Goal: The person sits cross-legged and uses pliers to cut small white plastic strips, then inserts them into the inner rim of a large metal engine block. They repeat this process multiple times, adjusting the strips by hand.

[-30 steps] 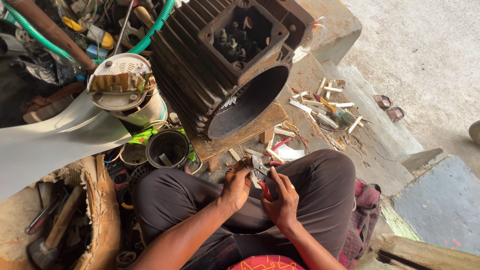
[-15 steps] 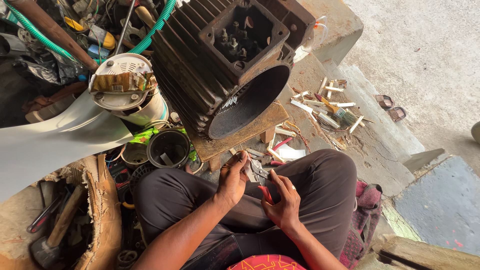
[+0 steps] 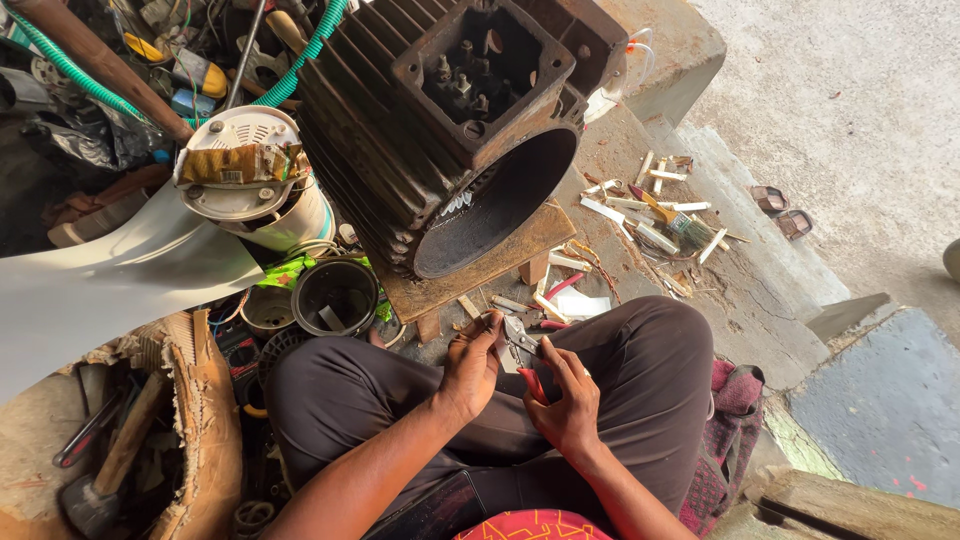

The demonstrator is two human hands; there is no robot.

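I sit cross-legged on the ground in dark trousers. My right hand (image 3: 568,400) grips red-handled pliers (image 3: 522,352), whose metal jaws point toward my left hand. My left hand (image 3: 472,366) pinches something small against the jaws; what it is cannot be made out. Both hands are just above my knees. A big dark finned motor housing (image 3: 440,140), tilted with its round open end facing me, rests on a wooden board (image 3: 500,260) right in front of my hands.
A white fan motor (image 3: 245,185) with a pale blade (image 3: 110,280) lies at left. A black cup (image 3: 335,297), a hammer (image 3: 110,470) and scattered tools sit lower left. White strips and a brush (image 3: 680,222) litter the concrete at right. Two sandals (image 3: 782,212) lie beyond.
My hands shifted a little: the left hand lifted toward the pliers' jaws and the right hand re-angled the pliers. The motor housing stayed put.
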